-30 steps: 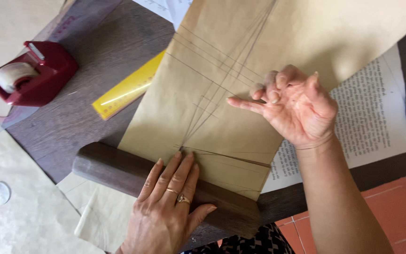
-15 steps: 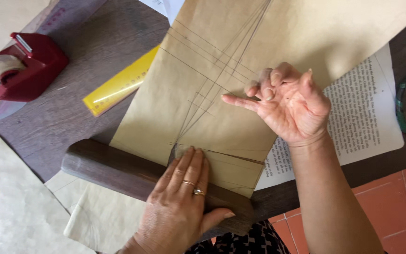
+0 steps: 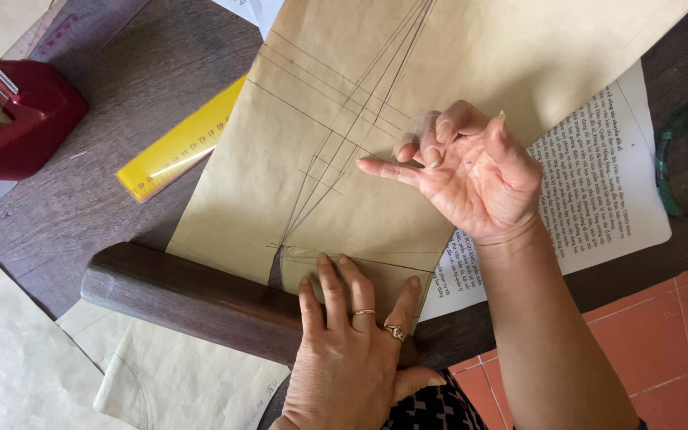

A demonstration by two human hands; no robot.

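— While her left hand (image 3: 352, 350) still lies flat, gripping nothing, on the brown pattern paper (image 3: 344, 159) at the table's wooden edge (image 3: 193, 295), what's changed?
— Barely anything: right hand (image 3: 471, 171) stays lifted, empty, fingers loosely curled.

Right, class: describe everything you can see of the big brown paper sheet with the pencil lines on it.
The brown paper sheet looks like thin kraft paper, lying flat on a dark wooden table. Straight pencil lines cross it, several fanning out from near its lower edge. That edge hangs over the table's rounded rim, pressed down by the left hand. It overlaps a yellow ruler and a printed page. The right hand is above it, palm up.
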